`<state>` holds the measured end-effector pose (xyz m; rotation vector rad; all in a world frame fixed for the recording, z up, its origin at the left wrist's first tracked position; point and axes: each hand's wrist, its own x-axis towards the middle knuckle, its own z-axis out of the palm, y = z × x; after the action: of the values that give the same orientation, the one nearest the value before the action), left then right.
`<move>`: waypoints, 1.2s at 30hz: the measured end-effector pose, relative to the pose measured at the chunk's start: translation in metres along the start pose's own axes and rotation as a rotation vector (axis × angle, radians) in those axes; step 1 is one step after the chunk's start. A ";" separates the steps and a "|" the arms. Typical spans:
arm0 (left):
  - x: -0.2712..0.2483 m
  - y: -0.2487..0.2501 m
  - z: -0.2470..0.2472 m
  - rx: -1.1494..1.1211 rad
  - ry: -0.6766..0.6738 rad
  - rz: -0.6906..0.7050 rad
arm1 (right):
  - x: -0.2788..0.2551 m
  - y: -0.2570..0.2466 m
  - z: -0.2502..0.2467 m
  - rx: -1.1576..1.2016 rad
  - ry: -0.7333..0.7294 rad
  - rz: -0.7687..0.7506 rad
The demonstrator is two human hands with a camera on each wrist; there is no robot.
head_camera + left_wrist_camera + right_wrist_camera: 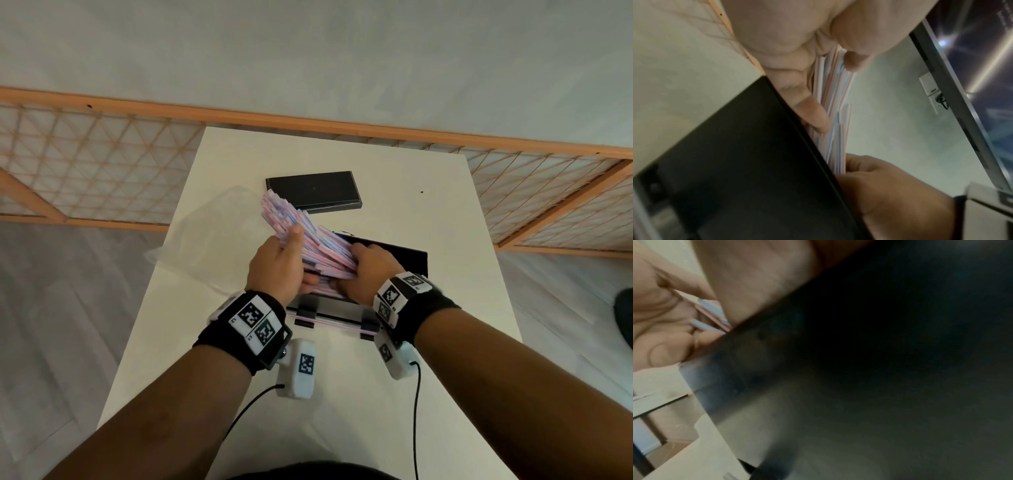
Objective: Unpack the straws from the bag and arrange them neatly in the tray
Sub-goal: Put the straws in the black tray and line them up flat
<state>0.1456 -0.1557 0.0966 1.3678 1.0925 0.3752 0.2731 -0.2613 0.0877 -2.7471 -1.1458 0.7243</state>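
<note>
A thick bundle of paper-wrapped straws [301, 233] with pink and blue stripes slants up to the left over the black tray [411, 260] on the white table [376, 394]. My left hand [284, 263] grips the bundle near its middle, thumb on top. My right hand [366, 270] grips the bundle's lower end down inside the tray. In the left wrist view the straws [835, 100] run between my fingers beside the tray's black wall [748, 162]. The right wrist view is mostly filled by the dark tray [879, 369]. The clear plastic bag [212, 229] lies flat to the left.
The tray's black lid [313, 190] lies farther back on the table. One or two loose straws [329, 323] lie across the tray's front clips. A wooden lattice screen [102, 164] stands behind the table. Cables run from both wrist cameras towards me.
</note>
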 end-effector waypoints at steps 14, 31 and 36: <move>-0.016 0.005 0.011 -0.246 -0.108 -0.074 | -0.002 -0.003 -0.002 0.210 0.121 -0.153; -0.006 0.025 -0.016 -0.385 0.183 0.232 | -0.013 -0.013 -0.014 -0.041 0.022 -0.197; -0.003 0.012 -0.016 -0.185 0.154 0.461 | -0.020 -0.023 -0.014 0.006 0.072 -0.265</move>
<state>0.1361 -0.1462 0.1114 1.4346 0.8328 0.9088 0.2522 -0.2571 0.1135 -2.5231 -1.4504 0.5896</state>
